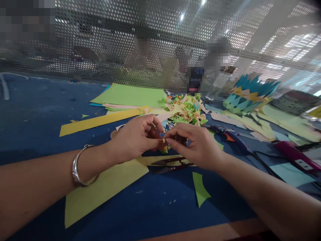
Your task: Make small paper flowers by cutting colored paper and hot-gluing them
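My left hand point(136, 138) and my right hand point(197, 144) meet fingertip to fingertip over the blue table. Both pinch a small yellow-green paper piece point(164, 147), mostly hidden by the fingers. Just below them lies a pair of scissors point(173, 164) with dark red handles, partly over a pale yellow paper strip point(151, 160). Under my left wrist rests a larger pale yellow sheet point(105, 195). A green paper scrap point(200, 190) is nearer to me, below my right hand. Beyond the fingers is a heap of small folded paper pieces point(188, 108), green, cream and yellow.
Behind my left hand lie a yellow strip point(100, 122) and stacked green paper point(135, 95). At right are a blue glue gun point(237, 140) with a cord, a purple power strip point(296, 155), a clear bottle point(218, 85) and a zigzag paper ring point(247, 97). A perforated metal screen point(100, 50) stands behind.
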{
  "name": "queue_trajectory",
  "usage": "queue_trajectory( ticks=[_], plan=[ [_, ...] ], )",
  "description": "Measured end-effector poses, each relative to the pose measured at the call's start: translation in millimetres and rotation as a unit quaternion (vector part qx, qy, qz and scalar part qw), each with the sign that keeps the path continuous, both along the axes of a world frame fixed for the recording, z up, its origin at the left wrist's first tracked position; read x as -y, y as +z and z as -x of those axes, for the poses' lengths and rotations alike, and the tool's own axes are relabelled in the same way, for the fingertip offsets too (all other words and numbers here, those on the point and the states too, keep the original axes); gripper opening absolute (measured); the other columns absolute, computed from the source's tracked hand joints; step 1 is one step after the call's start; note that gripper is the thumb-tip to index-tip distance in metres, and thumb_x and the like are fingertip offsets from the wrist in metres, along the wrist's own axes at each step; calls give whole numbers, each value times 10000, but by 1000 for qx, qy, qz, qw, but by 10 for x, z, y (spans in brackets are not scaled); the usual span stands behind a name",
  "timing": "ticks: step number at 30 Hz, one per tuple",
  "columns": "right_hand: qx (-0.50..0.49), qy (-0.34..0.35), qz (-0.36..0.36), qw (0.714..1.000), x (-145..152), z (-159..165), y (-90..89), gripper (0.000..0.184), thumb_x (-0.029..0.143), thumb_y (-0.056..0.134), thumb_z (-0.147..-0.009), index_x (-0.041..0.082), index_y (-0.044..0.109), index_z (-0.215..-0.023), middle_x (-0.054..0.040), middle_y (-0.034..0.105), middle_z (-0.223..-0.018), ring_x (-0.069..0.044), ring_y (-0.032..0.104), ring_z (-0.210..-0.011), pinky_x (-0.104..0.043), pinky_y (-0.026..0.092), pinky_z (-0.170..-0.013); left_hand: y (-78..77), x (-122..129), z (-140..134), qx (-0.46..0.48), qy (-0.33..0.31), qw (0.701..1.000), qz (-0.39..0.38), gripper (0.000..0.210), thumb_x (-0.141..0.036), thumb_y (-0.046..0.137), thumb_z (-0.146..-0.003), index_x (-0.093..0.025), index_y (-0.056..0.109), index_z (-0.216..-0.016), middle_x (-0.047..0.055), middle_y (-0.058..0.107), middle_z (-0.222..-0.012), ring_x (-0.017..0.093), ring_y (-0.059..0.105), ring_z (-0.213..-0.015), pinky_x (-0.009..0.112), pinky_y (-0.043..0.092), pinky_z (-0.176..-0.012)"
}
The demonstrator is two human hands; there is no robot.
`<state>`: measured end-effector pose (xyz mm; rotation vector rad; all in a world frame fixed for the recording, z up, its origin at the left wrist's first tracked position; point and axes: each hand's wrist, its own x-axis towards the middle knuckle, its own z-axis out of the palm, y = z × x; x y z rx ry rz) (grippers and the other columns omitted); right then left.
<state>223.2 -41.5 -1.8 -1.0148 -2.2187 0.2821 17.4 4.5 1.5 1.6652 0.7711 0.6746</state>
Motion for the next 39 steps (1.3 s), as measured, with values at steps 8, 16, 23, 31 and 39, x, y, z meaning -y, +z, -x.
queue_trajectory(
  ticks=[8,16,23,31,39],
  plan=[
    [25,7,-41,999,24,18,-26,112,186,557,-948,181,663,-916,-31,630,-791,-131,558,-710,-257,440,-649,-4,3,27,-38,-13,997,-69,271,-205,757,-751,-211,567,-945,-20,645,-713,134,631,-675,249,493,-633],
    [9,17,-56,998,10,37,-55,113,168,551,-939,167,654,-892,-29,597,-756,-132,551,-692,-270,443,-643,-2,25,31,-80,-6,987,-140,239,-260,731,-796,-227,593,-988,-6,669,-747,145,630,-692,247,467,-619],
    [28,16,-84,996,11,39,-55,121,162,539,-940,166,643,-880,-20,575,-752,-122,531,-680,-265,431,-633,13,20,38,-79,-6,987,-141,277,-244,735,-787,-220,597,-1027,-10,660,-746,139,623,-680,244,467,-620],
    [-2,0,-79,997,26,65,-62,91,120,563,-886,164,619,-830,-1,540,-725,-106,503,-643,-254,415,-596,47,83,7,-45,-11,994,-100,271,-219,733,-793,-203,571,-1009,-11,675,-762,135,649,-718,241,495,-656],
    [-29,-11,-51,998,32,29,-56,76,126,587,-890,149,645,-848,-2,572,-738,-97,521,-649,-238,430,-598,37,58,9,37,-29,997,66,345,-154,773,-794,-171,542,-1050,-11,703,-786,108,683,-765,236,549,-753]
  ],
)
